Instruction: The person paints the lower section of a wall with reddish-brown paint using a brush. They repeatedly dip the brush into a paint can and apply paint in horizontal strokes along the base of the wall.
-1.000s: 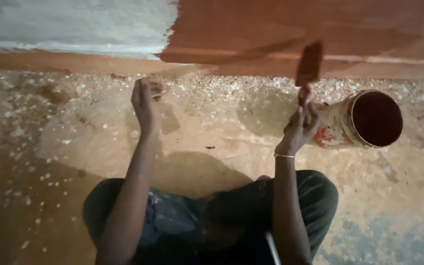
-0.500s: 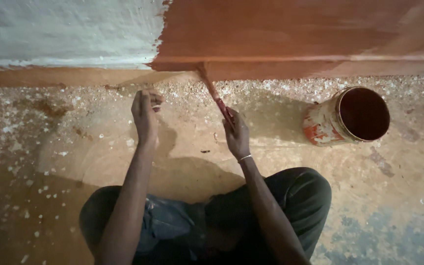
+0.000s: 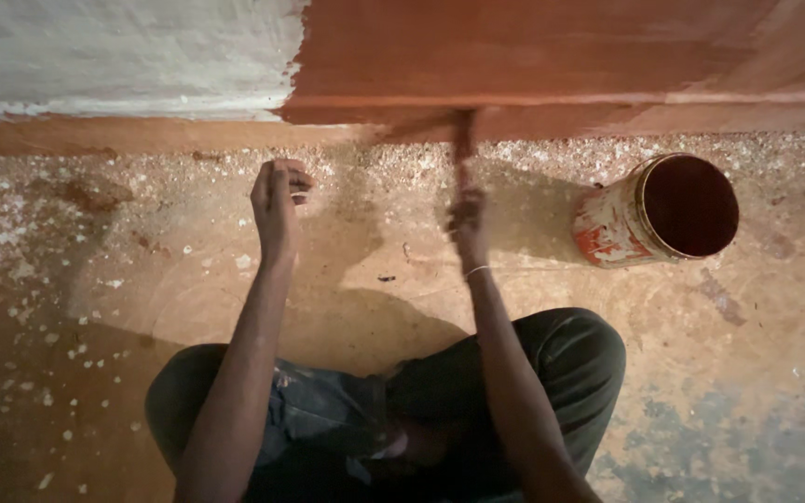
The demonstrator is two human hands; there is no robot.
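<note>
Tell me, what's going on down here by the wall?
A person sits cross-legged on the floor, facing a wall. The right hand holds a paintbrush with its tip at the base of the wall, where reddish-brown paint covers the right part; the left part is pale and unpainted. The brush is blurred. The left hand is raised, loosely curled, holding nothing. A paint-stained bucket stands to the right.

Wall [image 3: 533, 56] red-brown at right, white patch [image 3: 114, 56] left; floor [image 3: 142, 307] dusty, w/ white flecks.
</note>
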